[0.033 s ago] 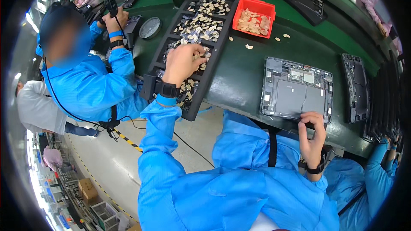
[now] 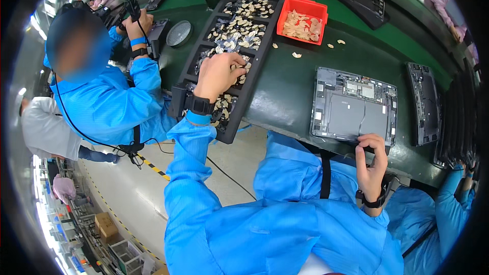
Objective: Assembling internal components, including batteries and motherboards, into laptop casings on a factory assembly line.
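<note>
Left hand reaches into the black tray, fingertips curled among small flat pieces; whether one is pinched cannot be told. Right hand pinches the near edge of the opened tablet just ahead of it. Pieces look light, thin, bendable: best taken by their edges.

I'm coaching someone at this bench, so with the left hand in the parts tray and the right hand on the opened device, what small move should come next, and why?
Probably pinch one small piece and lift it clear. The left hand rests fingers-down among loose pieces in the black compartment tray, though whether it already holds one is hidden, while the right hand pins the near edge of the open device.
</note>
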The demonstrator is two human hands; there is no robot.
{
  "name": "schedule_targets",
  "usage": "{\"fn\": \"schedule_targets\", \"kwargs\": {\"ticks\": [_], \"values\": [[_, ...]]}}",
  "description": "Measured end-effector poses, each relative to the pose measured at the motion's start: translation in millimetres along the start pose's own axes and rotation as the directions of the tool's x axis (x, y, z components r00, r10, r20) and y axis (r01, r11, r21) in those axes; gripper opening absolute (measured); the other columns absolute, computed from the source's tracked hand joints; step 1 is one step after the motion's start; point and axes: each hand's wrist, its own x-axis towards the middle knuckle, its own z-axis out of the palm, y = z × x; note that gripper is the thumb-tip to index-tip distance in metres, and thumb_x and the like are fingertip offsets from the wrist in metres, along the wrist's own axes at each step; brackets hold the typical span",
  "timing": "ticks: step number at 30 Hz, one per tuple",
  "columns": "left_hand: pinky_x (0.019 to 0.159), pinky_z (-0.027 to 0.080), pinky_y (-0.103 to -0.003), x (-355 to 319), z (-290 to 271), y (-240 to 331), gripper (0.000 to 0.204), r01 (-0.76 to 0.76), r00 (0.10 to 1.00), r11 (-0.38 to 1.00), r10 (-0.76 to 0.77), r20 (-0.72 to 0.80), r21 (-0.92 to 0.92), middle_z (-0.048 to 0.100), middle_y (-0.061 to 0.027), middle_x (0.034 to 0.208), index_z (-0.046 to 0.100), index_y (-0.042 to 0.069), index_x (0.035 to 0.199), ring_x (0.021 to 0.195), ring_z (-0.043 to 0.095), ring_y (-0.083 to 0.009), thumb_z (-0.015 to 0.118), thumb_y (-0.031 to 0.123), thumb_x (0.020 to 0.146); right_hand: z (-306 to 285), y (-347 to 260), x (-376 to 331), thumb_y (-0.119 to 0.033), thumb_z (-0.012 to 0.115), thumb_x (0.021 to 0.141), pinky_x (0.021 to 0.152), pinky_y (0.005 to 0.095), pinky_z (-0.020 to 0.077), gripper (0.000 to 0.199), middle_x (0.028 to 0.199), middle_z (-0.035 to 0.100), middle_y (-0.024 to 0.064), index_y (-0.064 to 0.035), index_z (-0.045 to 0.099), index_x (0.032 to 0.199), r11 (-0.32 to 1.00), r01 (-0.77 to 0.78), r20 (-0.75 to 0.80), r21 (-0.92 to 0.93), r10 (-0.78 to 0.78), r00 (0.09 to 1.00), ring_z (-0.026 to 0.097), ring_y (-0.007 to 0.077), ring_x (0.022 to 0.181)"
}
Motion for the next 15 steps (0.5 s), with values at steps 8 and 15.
{"fn": "schedule_targets", "kwargs": {"ticks": [8, 15], "values": [[0.077, 0.059, -0.029, 6, -25, -11, 0.026, 0.105, 0.988, 0.919, -0.141, -0.066, -0.381, 0.082, -0.0114, 0.090, 0.081, -0.002, 0.110, 0.084, 0.077, -0.0143, 0.085, 0.011, 0.088, 4, -16, 4, 0.010, 0.068, 0.084, 0.094, 0.0428, 0.0491, 0.017, 0.102, 0.072, 0.0133, -0.0019, 0.065, 0.096, 0.993, 0.097, -0.038, 0.070, -0.094, 0.995, 0.064, 0.0326, 0.102], [0.088, 0.058, -0.041, -14, -25, -8, 0.055, -0.022, 1.000, 0.999, 0.021, 0.010, 0.031, 0.079, -0.0151, 0.103, 0.079, 0.000, 0.116, 0.094, 0.074, -0.0306, 0.092, 0.038, 0.079, 19, -34, 34, 0.008, 0.070, 0.085, 0.093, 0.0433, 0.0497, 0.015, 0.101, 0.072, 0.0137, -0.0010, 0.067, 0.098, 0.969, 0.191, -0.005, 0.155, -0.192, 0.981, 0.065, 0.0331, 0.099]]}}
